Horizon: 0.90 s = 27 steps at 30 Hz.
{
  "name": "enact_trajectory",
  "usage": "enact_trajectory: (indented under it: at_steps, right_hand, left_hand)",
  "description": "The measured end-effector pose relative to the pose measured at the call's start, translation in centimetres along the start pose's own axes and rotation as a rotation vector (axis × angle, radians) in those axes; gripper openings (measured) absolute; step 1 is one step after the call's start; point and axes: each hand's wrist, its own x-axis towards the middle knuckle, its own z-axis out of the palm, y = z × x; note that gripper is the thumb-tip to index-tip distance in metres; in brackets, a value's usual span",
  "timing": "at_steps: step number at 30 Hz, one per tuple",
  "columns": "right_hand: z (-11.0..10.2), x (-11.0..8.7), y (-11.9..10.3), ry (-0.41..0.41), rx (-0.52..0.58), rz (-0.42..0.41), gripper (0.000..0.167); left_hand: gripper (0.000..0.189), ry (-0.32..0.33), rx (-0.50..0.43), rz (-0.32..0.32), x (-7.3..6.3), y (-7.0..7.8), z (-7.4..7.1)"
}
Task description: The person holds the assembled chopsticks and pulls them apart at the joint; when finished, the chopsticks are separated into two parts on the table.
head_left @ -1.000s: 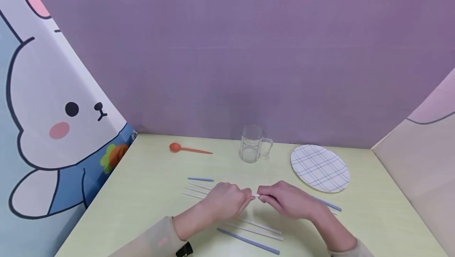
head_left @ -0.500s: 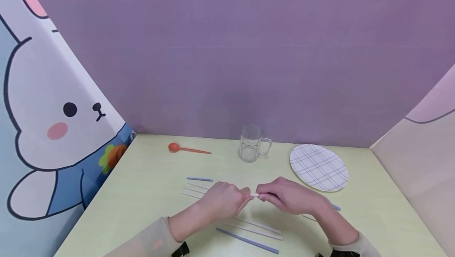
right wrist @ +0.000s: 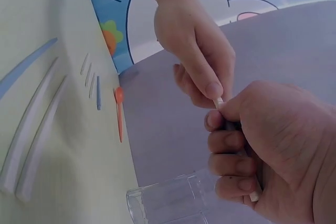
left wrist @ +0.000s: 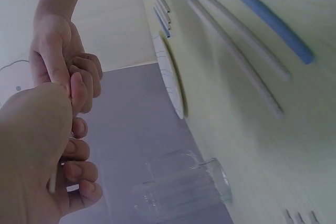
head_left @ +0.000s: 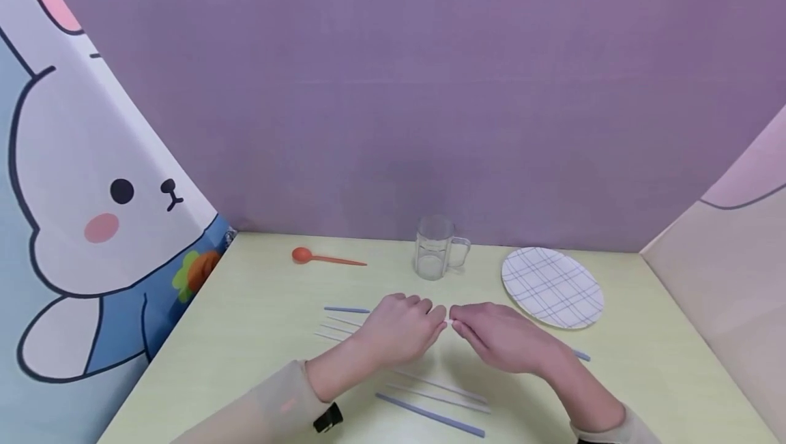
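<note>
Both hands meet over the middle of the table, with a thin white stick (right wrist: 219,102) between them. My left hand (head_left: 402,329) curls its fingers round one part of it, thumb pressed on top. My right hand (head_left: 505,339) pinches the other part, and a pale end (right wrist: 255,196) comes out below its palm in the right wrist view. Only a short piece shows in the gap between the two thumbs; the fingers hide most of the rest. Below the hands lie two white sticks (head_left: 439,400) and a blue stick (head_left: 430,415).
Left of the hands lie several white sticks (head_left: 331,329) and a blue stick (head_left: 346,309). Another blue stick (head_left: 581,355) shows past the right wrist. Toward the back are an orange spoon (head_left: 328,259), a clear mug (head_left: 432,253) and a checked plate (head_left: 552,287).
Both hands have moved slightly up and away from the body, and the gap between them has narrowed. The things on the table lie as before.
</note>
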Motion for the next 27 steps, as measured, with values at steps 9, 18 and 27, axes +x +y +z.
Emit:
enact_trajectory:
  at_steps: [9,18,27]
  right_hand:
    - [-0.2,-0.1,-0.3,-0.101,0.088,0.007,0.033]
    - [-0.6,-0.4,-0.1,-0.134,0.119,-0.011,0.029]
    - [-0.4,-1.0,0.7,-0.158,0.173,-0.041,0.030]
  left_hand:
    - [0.034,-0.145,-0.141,0.000,-0.3,0.2,0.3]
    - [0.033,-0.127,-0.180,-0.012,-0.7,0.7,0.1]
    - [0.033,-0.132,-0.161,-0.003,-0.8,1.5,0.3]
